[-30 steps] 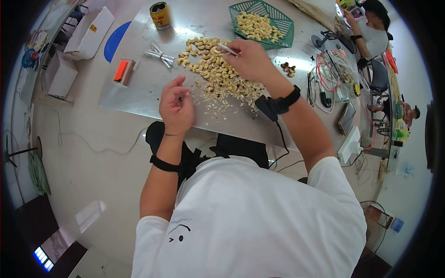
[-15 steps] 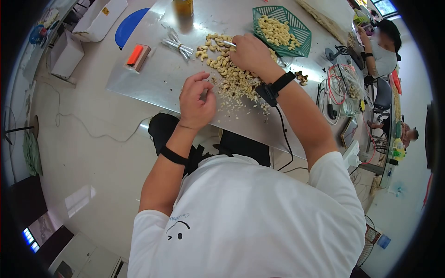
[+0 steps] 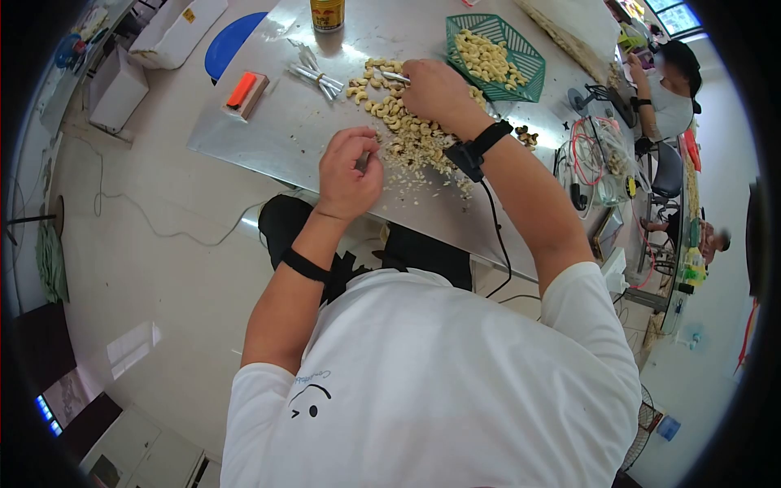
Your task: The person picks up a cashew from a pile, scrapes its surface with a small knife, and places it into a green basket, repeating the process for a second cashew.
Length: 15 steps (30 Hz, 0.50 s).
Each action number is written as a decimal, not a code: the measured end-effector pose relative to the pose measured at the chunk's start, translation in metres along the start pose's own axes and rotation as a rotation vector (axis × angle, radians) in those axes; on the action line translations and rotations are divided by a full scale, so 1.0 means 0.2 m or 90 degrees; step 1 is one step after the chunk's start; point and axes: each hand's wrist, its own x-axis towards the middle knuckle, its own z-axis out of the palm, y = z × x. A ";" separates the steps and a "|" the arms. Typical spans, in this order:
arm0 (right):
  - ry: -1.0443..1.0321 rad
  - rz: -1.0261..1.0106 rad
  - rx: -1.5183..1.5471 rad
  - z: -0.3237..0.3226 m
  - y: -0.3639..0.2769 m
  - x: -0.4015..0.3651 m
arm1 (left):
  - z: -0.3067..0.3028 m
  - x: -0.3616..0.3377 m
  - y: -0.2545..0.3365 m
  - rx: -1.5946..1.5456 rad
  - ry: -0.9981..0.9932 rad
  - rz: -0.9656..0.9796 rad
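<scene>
Loose cashew nuts lie in a heap on the metal table, with pale broken bits and skins spread towards me. My right hand is closed over the far side of the heap. A slim silver tool sticks out from its fingers to the left; its kind does not show. At the heap's near left edge is my left hand, fingers curled in; whatever they hold is hidden. Just beyond my right hand stands a green plastic basket with peeled cashews in it.
Left of the heap lie a bundle of silver sticks and a block with an orange top. A yellow can stands at the back. Tangled cables and a small fan are at right, near a seated person.
The view has shifted slightly, showing more of the yellow can. Both hands stay in nearly the same places by the heap, the right one still with the silver tool.
</scene>
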 end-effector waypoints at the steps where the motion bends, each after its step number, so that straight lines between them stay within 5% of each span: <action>1: -0.008 0.019 0.017 -0.02 -0.02 -0.01 | 0.00 0.00 0.00 0.000 -0.001 0.003; 15: 0.052 0.020 0.213 0.09 0.15 0.04 | 0.00 0.01 0.01 -0.004 -0.006 0.009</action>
